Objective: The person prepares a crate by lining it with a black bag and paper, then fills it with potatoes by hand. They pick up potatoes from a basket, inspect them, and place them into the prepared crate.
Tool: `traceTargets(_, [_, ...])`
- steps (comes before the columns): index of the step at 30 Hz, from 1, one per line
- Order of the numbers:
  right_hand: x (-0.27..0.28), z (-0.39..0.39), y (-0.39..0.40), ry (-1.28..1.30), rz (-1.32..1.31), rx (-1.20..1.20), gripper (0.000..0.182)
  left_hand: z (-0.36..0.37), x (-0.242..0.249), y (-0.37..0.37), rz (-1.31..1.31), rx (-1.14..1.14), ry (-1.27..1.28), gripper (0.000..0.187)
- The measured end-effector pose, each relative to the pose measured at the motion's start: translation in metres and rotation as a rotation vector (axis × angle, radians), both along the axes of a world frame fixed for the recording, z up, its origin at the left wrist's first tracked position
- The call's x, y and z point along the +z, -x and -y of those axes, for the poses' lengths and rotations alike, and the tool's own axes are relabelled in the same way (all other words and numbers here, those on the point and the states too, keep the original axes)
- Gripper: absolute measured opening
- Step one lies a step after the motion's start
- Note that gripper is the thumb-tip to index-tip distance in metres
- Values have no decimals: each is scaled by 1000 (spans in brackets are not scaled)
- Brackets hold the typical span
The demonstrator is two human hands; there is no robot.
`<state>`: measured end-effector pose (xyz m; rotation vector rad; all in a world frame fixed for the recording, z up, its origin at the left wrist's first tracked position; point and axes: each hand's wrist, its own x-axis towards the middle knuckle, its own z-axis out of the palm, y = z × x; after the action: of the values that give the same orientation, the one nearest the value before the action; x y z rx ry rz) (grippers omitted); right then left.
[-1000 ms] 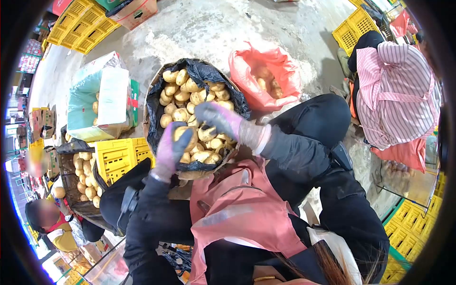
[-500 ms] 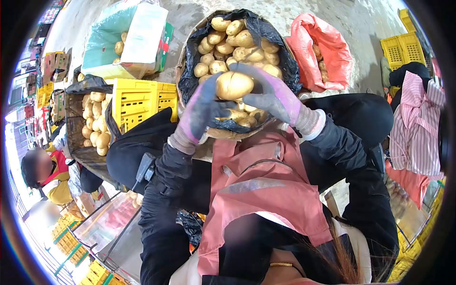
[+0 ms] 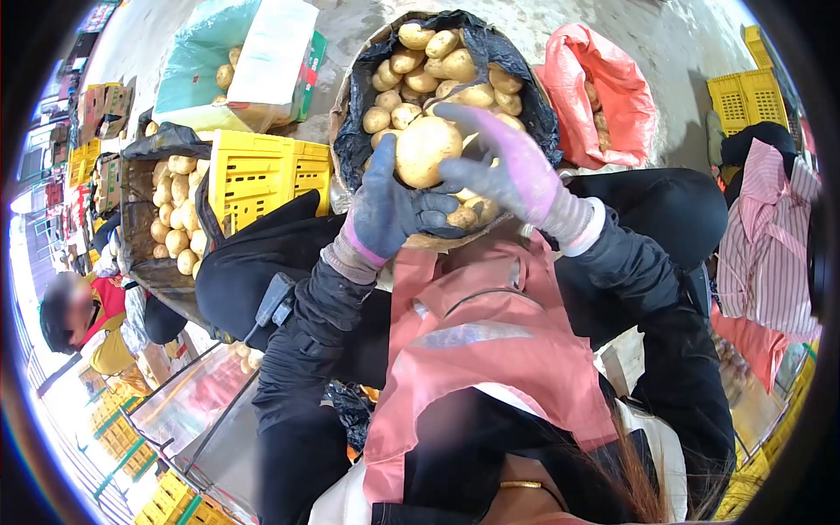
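Note:
Between my two gloved hands is a large pale potato [image 3: 428, 152], held above a round container lined with black plastic [image 3: 352, 144] and full of potatoes. My left hand [image 3: 390, 203], in a grey and purple glove, has its thumb and fingers around the potato's left and lower side. From the right, my right hand [image 3: 512, 166] grips the same potato, thumb low and fingers over its upper right edge. Loose potatoes [image 3: 455, 66] lie heaped just beyond my hands.
A yellow crate [image 3: 254, 179] and a dark-lined container of potatoes [image 3: 144, 254] stand left. Behind them is a plastic-lined box [image 3: 188, 83]. A pink sack [image 3: 564, 87] holds potatoes at right. A person in a red and yellow vest [image 3: 109, 324] is far left.
The potato has been turned in my hands, now showing a rounder face. My left hand has shifted lower and slightly right, its palm more upward. The view has moved slightly.

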<state>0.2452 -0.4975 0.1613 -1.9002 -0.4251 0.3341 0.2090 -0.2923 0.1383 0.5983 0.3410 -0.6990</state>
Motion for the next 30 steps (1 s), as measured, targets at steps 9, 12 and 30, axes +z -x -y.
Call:
traceTargets(9, [-15,7,-3,-253,-126,-95,37,14,-2,12,-1,-101,-120,65])
traceTargets(12, [-11,0,4,-124,74,-64,34,12,0,12,60,-78,-154,65])
traceTargets(30, [-11,6,0,-229,-128,-51,34,15,-3,19,60,-31,121,58])
